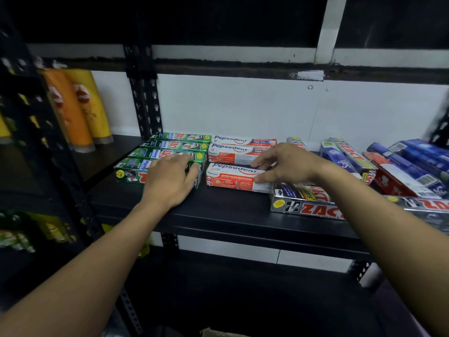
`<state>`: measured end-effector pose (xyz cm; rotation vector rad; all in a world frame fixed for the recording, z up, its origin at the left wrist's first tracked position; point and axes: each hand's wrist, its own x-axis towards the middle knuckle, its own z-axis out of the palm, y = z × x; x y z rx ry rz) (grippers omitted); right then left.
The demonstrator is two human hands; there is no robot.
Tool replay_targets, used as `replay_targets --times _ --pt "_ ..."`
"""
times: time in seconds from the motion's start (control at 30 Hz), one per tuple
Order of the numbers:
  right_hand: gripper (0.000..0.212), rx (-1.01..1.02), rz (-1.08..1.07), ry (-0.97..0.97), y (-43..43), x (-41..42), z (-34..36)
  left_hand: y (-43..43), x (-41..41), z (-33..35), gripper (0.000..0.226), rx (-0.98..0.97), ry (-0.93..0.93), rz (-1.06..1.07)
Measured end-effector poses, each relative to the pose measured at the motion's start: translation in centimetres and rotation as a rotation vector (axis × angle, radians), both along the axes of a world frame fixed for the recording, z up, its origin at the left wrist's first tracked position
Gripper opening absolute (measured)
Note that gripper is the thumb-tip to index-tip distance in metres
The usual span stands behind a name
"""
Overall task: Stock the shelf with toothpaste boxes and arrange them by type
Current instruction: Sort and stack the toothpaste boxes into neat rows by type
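Several green Zact boxes (170, 144) lie in a row at the left of the black shelf (218, 215). My left hand (170, 181) rests flat on the front green box (131, 170), fingers over its top. Three red-and-white Pepsodent boxes lie beside them. My right hand (286, 164) grips the right end of the front Pepsodent box (230, 177), thumb on its front face and fingers on its top. Silver Zact boxes (303, 205) lie under my right forearm.
A loose heap of blue, red and silver boxes (398, 166) fills the shelf's right side. Orange and yellow tubes (77, 110) stand in the neighbouring bay at left, behind a black perforated upright (145, 98). A white wall backs the shelf.
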<state>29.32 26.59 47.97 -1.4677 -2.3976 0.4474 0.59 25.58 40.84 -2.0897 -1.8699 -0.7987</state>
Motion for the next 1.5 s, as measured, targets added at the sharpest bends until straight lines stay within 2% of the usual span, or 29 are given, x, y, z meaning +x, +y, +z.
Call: replay_targets --times 0.3,0.8,1.17,1.5 --pt "0.039 0.096 -0.051 -0.119 2.0 -1.3 -0.7 0.1 0.0 0.0 0.045 -0.005 -0.001 0.003" --pt "0.038 0.222 -0.119 -0.116 3.2 -3.2 -1.5 0.3 -0.2 -0.1 0.048 -0.01 0.0 0.003" --pt "0.039 0.227 -0.038 -0.17 3.5 -2.7 -1.6 0.3 -0.2 -0.1 0.048 -0.021 0.011 0.014" --pt "0.043 0.194 -0.058 -0.078 3.4 -2.1 -1.5 0.4 -0.2 -0.1 0.047 -0.013 0.018 0.018"
